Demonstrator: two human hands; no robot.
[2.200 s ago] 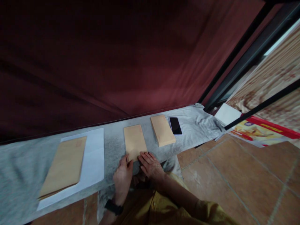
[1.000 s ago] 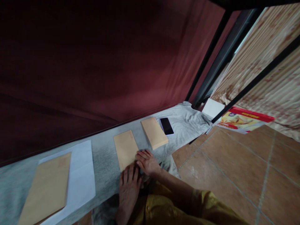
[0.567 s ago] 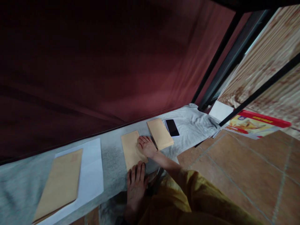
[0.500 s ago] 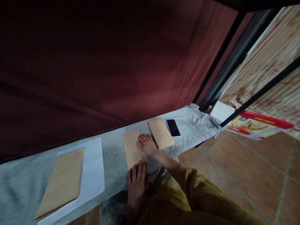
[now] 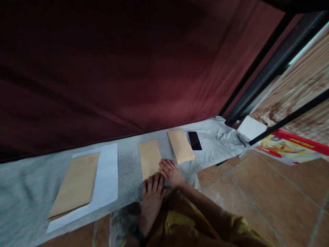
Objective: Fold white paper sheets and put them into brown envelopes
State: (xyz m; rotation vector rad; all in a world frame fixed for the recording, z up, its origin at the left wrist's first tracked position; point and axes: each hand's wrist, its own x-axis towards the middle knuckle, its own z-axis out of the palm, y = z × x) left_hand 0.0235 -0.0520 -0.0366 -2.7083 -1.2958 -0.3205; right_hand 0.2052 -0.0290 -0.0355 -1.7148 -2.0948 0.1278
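Observation:
A tan paper envelope lies flat in front of me on the grey cloth. My left hand rests at its near end, palm down, fingers stretched out and slightly apart. Beside it, my right hand lies with its fingertips on the envelope's lower right edge, fingers extended; the thumb is hidden. Just to the right sits a small stack of tan envelopes, which neither hand holds. A dark wristband shows on my left wrist.
A phone lies right of the stack. On the left, a pile of larger tan envelopes rests on white paper. A dark red curtain hangs behind the grey cloth. Black bars and a colourful box stand right.
My right hand has slid towards me and down along the envelope, from its middle to its lower right edge. The left hand stays at the near end. The view has shifted slightly.

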